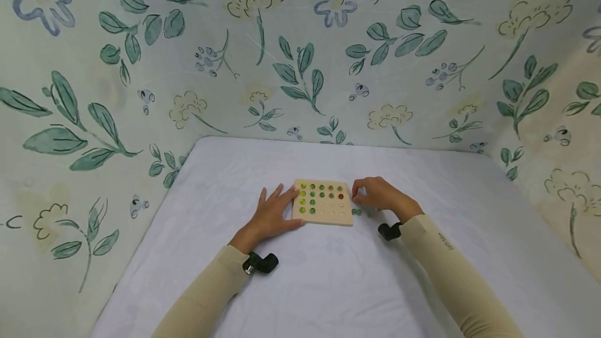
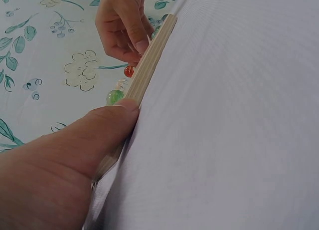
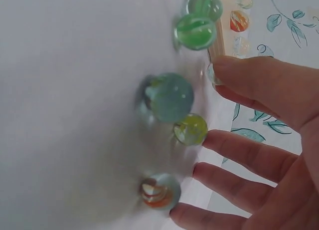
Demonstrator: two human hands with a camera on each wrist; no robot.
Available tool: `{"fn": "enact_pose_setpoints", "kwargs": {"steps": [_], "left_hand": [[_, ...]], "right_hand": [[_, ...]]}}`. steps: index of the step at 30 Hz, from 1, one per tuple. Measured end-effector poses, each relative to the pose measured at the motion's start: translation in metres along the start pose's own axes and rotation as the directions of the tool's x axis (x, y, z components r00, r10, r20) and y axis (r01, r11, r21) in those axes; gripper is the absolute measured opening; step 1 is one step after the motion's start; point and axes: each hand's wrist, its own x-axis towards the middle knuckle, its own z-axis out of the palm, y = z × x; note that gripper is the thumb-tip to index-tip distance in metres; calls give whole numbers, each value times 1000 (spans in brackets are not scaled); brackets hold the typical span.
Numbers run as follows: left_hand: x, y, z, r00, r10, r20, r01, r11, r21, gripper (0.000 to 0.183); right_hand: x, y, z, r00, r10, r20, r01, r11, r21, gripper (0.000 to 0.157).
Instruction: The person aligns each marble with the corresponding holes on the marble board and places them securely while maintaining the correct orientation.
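Observation:
A light wooden board [image 1: 328, 218] with rows of hollows lies on the white cloth, yellow-green marbles [image 1: 302, 198], green marbles and a red-orange marble [image 1: 340, 196] sitting on it. My left hand [image 1: 272, 214] is spread at its left side, with the thumb [image 2: 107, 135] against the near edge. My right hand [image 1: 377, 194] is just past the board's right edge. In the right wrist view its thumb and index finger pinch a clear marble [image 3: 213, 75], mostly hidden. Two loose green marbles [image 3: 197, 31] lie beside the board.
More loose marbles lie under the right hand: a bluish one [image 3: 171, 97], a yellow-green one [image 3: 191, 129] and a clear one with orange swirls [image 3: 160, 191]. White cloth [image 1: 305, 286] covers the table. A floral fabric wall [image 1: 300, 67] stands behind and at both sides.

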Motion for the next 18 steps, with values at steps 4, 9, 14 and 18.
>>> {"fn": "enact_pose_setpoints", "kwargs": {"steps": [4,9,14,18], "left_hand": [[0,0,0,1000,-4,3,4,1000,6,87],[0,0,0,1000,-7,4,7,1000,6,87],[-1,1,-1,1000,-9,12,9,1000,6,87],[-1,1,-1,1000,-5,12,5,1000,-2,87]], "right_hand": [[1,1,-1,1000,13,10,-13,1000,18,8],[0,1,-2,1000,3,19,-3,999,36,10],[-1,3,-3,1000,14,22,-16,996,83,9],[-2,4,-6,1000,0,5,-1,994,108,8]]}}
